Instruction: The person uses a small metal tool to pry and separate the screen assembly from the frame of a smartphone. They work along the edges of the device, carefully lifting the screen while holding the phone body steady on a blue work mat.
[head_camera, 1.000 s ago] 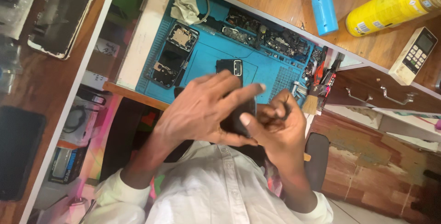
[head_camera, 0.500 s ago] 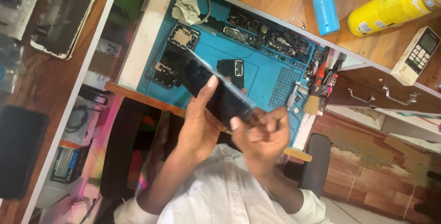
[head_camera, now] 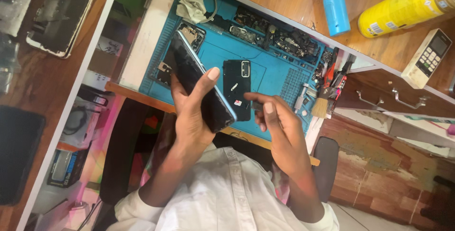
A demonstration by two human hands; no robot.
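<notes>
The left hand [head_camera: 192, 117] grips a dark phone [head_camera: 201, 86], tilted, above the near edge of the blue repair mat [head_camera: 284, 77], fingers wrapped round its back and thumb across the glass; the right hand [head_camera: 279, 131] hovers just beside it, fingertips pinched on something small that I cannot make out. A second dark phone [head_camera: 237, 89] lies flat on the mat between the hands; this looks like mid-disassembly, and any next move calls for a steady hold and a fine fingertip touch.

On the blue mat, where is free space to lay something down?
The blue mat is bare between the black back cover and the parts row. Its right edge by the brush is crowded.
</notes>
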